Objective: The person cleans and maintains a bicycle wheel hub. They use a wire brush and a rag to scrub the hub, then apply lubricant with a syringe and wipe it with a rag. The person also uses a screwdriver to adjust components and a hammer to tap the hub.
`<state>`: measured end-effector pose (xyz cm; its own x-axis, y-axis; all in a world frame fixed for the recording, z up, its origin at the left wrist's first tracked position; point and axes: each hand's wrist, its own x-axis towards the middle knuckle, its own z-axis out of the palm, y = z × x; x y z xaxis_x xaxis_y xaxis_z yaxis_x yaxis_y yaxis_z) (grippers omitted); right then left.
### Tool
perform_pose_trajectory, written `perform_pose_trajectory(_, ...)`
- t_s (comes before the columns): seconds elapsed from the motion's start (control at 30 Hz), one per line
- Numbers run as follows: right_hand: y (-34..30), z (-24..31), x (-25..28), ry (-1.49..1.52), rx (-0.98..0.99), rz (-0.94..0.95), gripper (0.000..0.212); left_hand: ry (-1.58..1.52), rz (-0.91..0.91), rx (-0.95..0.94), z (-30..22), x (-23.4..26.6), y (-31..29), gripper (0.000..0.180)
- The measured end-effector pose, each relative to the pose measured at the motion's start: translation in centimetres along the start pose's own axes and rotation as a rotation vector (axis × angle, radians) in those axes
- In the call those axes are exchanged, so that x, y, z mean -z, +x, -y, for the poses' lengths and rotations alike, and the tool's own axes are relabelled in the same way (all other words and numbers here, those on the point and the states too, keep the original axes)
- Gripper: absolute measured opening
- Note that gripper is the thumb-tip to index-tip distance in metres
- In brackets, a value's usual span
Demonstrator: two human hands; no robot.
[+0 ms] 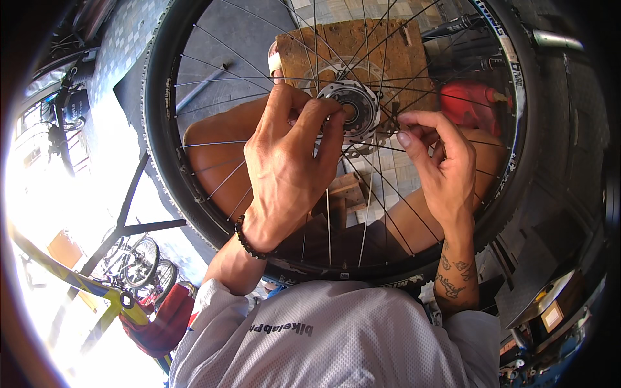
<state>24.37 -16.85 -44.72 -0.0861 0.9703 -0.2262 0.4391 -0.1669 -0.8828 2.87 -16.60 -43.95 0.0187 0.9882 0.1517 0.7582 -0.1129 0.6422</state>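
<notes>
A bicycle wheel [150, 97] with a black tyre and thin spokes lies across my lap, its silver and black hub [367, 110] facing up. My left hand [284, 145] is closed at the hub's left side, fingertips pressed together on its edge; any small part between them is hidden. Beneath the hub shows a brake rotor [352, 152]. Just right of the hub, my right hand [446, 152] is closed, thumb and forefinger nearly meeting beside a small dark piece [393, 121] that I cannot make out. Its other fingers are curled in.
Under the wheel stands a worn wooden block or stool [362, 39]. A red bottle-like container [462, 103] is beyond my right hand. At left are a yellow-green bike frame [126, 304], a red bag [158, 326] and parked bicycles [139, 262]. An open box [553, 310] sits lower right.
</notes>
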Motion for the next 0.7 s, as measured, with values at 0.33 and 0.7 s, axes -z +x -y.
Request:
perform_pose_trajectory(0.33, 0.0, 0.09, -0.03, 0.011, -0.001, 0.002, 0.018, 0.021, 0.038, -0.015, 0.35, 0.11, -0.06, 0.014)
perform_pose_trajectory(0.7, 0.09, -0.22, -0.1, 0.013, 0.04, -0.005, 0.02, 0.081, 0.029, -0.08, 0.61, -0.44, 0.28, 0.019)
